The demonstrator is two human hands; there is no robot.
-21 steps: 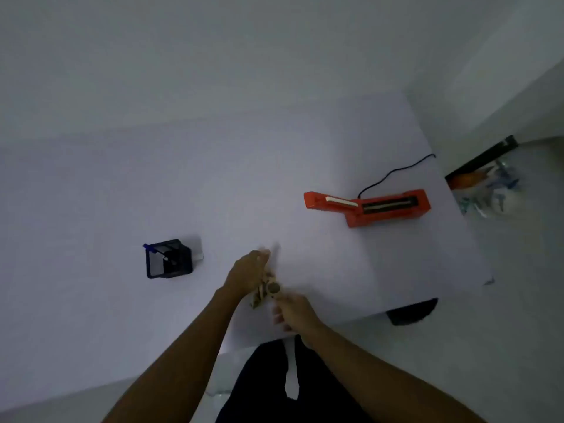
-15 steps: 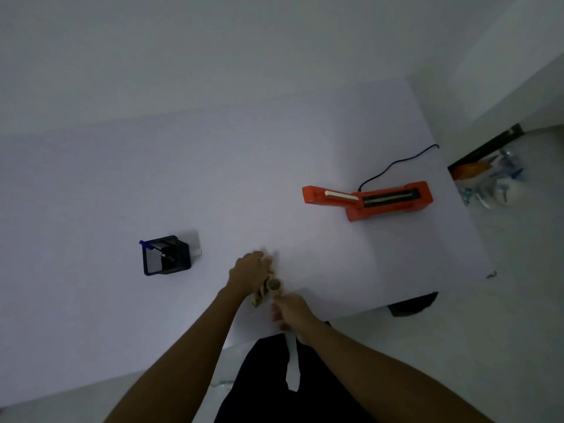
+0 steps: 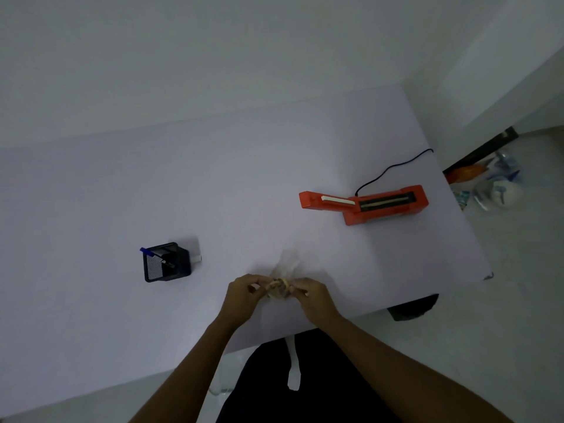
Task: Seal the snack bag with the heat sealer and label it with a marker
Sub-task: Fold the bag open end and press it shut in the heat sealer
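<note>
Near the front edge of the pale tabletop (image 3: 91, 193), one clear snack bag (image 3: 282, 279) sat between a person's two bare hands, its loose plastic top rising a little toward the far side and its brownish contents bunched low. The left hand (image 3: 244, 296) pinched the bag's left side, its grip closed on the plastic; the right hand (image 3: 314, 296) pinched the right side in the same way, fingers curled around the film. The step in hand appeared to be gathering or straightening the bag's open mouth, with sealing not yet begun. One orange heat sealer (image 3: 363, 206) lay well apart, farther back and to the right, its arm raised open and a single black cord (image 3: 393, 167) trailing off behind it. One black mesh pen holder (image 3: 166, 264) stood well apart to the left, with one blue-capped marker (image 3: 152, 252) leaning in it; whether it held a second pen could not be told. The next move would likely call for flattening the mouth, carrying the bag to the sealer, and laying the open edge across its strip before pressing the arm down. Labelling would follow.
</note>
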